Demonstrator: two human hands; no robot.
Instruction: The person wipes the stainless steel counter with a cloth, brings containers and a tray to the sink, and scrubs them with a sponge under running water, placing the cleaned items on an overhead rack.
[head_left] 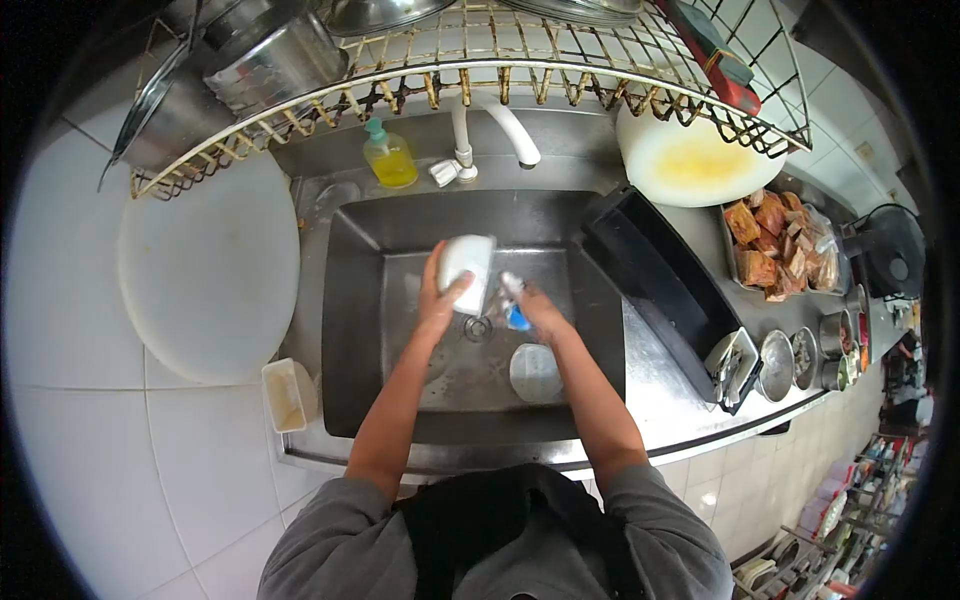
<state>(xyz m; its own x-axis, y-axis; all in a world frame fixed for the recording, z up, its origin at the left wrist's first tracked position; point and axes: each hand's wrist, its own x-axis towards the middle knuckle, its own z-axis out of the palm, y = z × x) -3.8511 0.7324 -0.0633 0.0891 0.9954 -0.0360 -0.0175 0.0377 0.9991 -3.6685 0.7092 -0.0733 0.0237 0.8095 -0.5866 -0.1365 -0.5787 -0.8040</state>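
Note:
Above the sink basin (400, 400), my left hand (436, 300) grips a white container (467, 268), tilted on its side, with the thumb across its near face. Just to the right, my right hand (541, 312) is closed on a crumpled blue-and-white piece (517, 317), blurred, perhaps a plastic wrapper or a scrubbing pad. A small gap separates it from the container. On the basin floor, near my right forearm, lies a translucent white tub (535, 373). The drain (477, 326) shows between my hands.
A white faucet (463, 140) and a soap bottle (389, 155) stand behind the basin. A long black bin (665, 285) leans over its right edge. Overhead hangs a wire rack (480, 75) with pots. A meat tray (775, 245) and metal bowls (776, 365) lie right.

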